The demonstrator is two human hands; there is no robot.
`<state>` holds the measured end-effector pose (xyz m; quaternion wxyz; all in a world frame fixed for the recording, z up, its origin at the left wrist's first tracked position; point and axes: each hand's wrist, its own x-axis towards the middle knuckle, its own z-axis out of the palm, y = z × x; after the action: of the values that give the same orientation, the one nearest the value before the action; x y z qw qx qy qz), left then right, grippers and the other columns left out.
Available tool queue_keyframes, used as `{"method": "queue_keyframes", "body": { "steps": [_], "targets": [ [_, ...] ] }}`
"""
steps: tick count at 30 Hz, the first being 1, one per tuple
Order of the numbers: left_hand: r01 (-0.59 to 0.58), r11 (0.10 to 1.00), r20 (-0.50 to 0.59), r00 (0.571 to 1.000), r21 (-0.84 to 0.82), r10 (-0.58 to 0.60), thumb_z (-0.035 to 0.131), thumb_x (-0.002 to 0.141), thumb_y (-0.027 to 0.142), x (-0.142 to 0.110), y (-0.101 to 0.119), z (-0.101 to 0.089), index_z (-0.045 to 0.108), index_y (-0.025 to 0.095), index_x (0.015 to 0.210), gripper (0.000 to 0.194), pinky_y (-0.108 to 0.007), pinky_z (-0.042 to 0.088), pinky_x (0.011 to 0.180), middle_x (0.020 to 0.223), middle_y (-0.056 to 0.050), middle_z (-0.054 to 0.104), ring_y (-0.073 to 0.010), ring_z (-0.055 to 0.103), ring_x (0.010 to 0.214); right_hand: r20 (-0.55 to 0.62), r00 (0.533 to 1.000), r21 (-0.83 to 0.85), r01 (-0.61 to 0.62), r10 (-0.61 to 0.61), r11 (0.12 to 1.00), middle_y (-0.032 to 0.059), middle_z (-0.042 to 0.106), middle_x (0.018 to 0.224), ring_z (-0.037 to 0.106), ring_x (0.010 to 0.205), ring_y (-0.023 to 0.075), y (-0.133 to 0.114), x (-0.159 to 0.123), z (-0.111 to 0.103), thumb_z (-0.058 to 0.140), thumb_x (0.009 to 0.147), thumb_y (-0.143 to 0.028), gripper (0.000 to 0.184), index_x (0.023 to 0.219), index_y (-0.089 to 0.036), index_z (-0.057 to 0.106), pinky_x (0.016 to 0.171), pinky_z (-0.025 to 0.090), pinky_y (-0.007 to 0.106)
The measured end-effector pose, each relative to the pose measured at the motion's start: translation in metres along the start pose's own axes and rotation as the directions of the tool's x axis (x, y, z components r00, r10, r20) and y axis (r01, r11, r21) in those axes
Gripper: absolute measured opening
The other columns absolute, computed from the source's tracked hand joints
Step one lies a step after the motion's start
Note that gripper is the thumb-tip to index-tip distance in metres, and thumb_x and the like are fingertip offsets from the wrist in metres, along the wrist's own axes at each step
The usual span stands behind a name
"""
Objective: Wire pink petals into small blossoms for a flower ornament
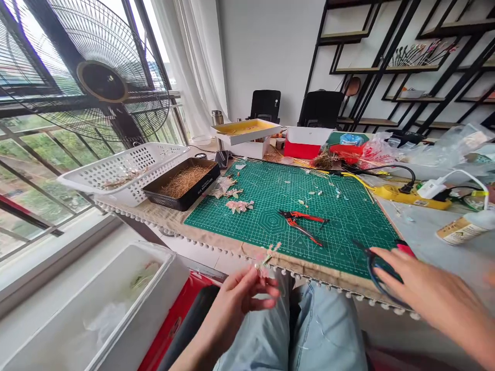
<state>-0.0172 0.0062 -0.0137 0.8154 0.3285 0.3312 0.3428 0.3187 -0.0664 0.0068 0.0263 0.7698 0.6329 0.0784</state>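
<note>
My left hand (242, 301) is held over my lap near the table's front edge, its fingers pinched on a small pink flower sprig (266, 257). My right hand (419, 288) lies at the table's near right corner, fingers wrapped on the dark handles of a pair of scissors (377, 265). Red-handled pliers (303, 222) lie on the green cutting mat (294, 201) between both hands. Several pink flower pieces (238, 205) rest on the mat's left side.
A black tray of dry straw (183, 181) and a white basket (124, 172) sit at the table's left. A yellow power strip (410, 196), a glue bottle (462, 226), boxes (307, 141) and bags are behind and right. A white bin (96, 309) stands on the floor left. A fan (100, 77) is by the window.
</note>
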Motion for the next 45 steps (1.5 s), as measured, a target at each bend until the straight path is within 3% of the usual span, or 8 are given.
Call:
{"method": "queue_keyframes", "body": {
  "steps": [3, 6, 9, 12, 15, 19, 23, 45],
  "targets": [
    [0.063, 0.995, 0.074, 0.995, 0.084, -0.069, 0.062, 0.085, 0.049, -0.004, -0.013, 0.012, 0.068, 0.011, 0.086, 0.038, -0.025, 0.055, 0.066, 0.083, -0.009, 0.064, -0.0177, 0.064, 0.079, -0.078, 0.996, 0.017, -0.034, 0.035, 0.999, 0.0288, 0.071, 0.104, 0.063, 0.103, 0.0461, 0.011, 0.015, -0.002, 0.047, 0.083, -0.013, 0.035, 0.105, -0.003, 0.073, 0.084, 0.05, 0.059],
    [0.059, 0.978, 0.117, 0.99, 0.202, -0.084, 0.06, 0.085, 0.053, -0.007, -0.023, 0.022, 0.066, 0.014, 0.083, 0.04, -0.025, 0.052, 0.061, 0.076, -0.005, 0.057, -0.0161, 0.057, 0.073, -0.089, 0.996, 0.231, 0.047, -0.027, 0.972, 0.0164, 0.066, 0.122, 0.062, 0.111, 0.0292, -0.032, 0.004, -0.002, 0.036, 0.091, -0.019, 0.044, 0.127, -0.014, 0.061, 0.095, 0.049, 0.044],
    [-0.029, 0.938, 0.116, 0.993, 0.345, -0.012, 0.06, 0.082, 0.058, -0.008, -0.031, 0.024, 0.063, 0.016, 0.076, 0.043, -0.02, 0.042, 0.048, 0.073, -0.001, 0.049, -0.0116, 0.048, 0.06, 0.142, 0.977, 0.948, -0.088, -0.159, 0.306, 0.0078, 0.063, 0.128, 0.062, 0.113, 0.0187, -0.099, -0.022, 0.002, 0.037, 0.092, -0.023, 0.05, 0.141, -0.026, 0.045, 0.096, 0.049, 0.034],
    [-0.077, 0.909, 0.082, 0.996, 0.41, 0.048, 0.056, 0.083, 0.062, -0.008, -0.036, 0.019, 0.06, 0.017, 0.074, 0.047, -0.02, 0.031, 0.042, 0.072, 0.001, 0.047, -0.0079, 0.042, 0.05, 0.329, 0.926, 0.911, -0.362, -0.184, -0.197, 0.0029, 0.068, 0.105, 0.064, 0.089, 0.016, -0.145, -0.041, 0.004, 0.046, 0.082, -0.018, 0.048, 0.128, -0.028, 0.058, 0.085, 0.049, 0.03],
    [0.024, 0.921, 0.073, 0.996, 0.388, -0.057, 0.053, 0.084, 0.064, -0.009, -0.039, 0.015, 0.056, 0.019, 0.08, 0.045, -0.02, 0.021, 0.04, 0.056, 0.006, 0.04, -0.0063, 0.031, 0.042, 0.438, 0.888, 0.79, -0.454, -0.138, -0.412, -0.0031, 0.056, 0.07, 0.047, 0.059, 0.0108, -0.159, -0.044, 0.005, 0.056, 0.079, -0.024, 0.027, 0.104, -0.023, 0.067, 0.057, 0.041, 0.021],
    [0.092, 0.963, 0.129, 0.983, 0.254, -0.128, 0.059, 0.081, 0.063, -0.01, -0.044, 0.018, 0.051, 0.017, 0.076, 0.046, -0.022, 0.012, 0.043, 0.061, 0.007, 0.037, -0.0039, 0.021, 0.045, 0.45, 0.893, 0.854, -0.436, -0.019, -0.285, -0.0087, 0.035, 0.053, 0.022, 0.049, 0.0081, -0.158, -0.047, 0.002, 0.067, 0.079, -0.041, 0.025, 0.091, -0.019, 0.067, 0.044, 0.017, 0.019],
    [0.131, 0.979, 0.148, 0.977, 0.158, -0.155, 0.055, 0.085, 0.059, -0.014, -0.051, 0.024, 0.048, 0.017, 0.075, 0.044, -0.024, 0.011, 0.045, 0.064, 0.006, 0.036, -0.0038, 0.02, 0.046, 0.364, 0.914, 0.927, -0.337, 0.179, -0.166, -0.0055, 0.047, 0.06, 0.027, 0.049, 0.0074, -0.162, -0.055, 0.0, 0.071, 0.076, -0.051, 0.032, 0.079, -0.019, 0.064, 0.043, 0.019, 0.02],
    [0.213, 0.977, 0.181, 0.96, 0.03, -0.215, 0.062, 0.079, 0.062, -0.02, -0.058, 0.023, 0.049, 0.017, 0.08, 0.047, -0.024, 0.007, 0.043, 0.06, 0.008, 0.036, -0.0027, 0.02, 0.042, 0.283, 0.938, 0.956, -0.26, 0.201, -0.135, -0.0069, 0.039, 0.055, 0.026, 0.047, 0.009, -0.166, -0.061, 0.007, 0.07, 0.076, -0.056, 0.037, 0.082, -0.02, 0.064, 0.041, 0.02, 0.021]
  ]
}}
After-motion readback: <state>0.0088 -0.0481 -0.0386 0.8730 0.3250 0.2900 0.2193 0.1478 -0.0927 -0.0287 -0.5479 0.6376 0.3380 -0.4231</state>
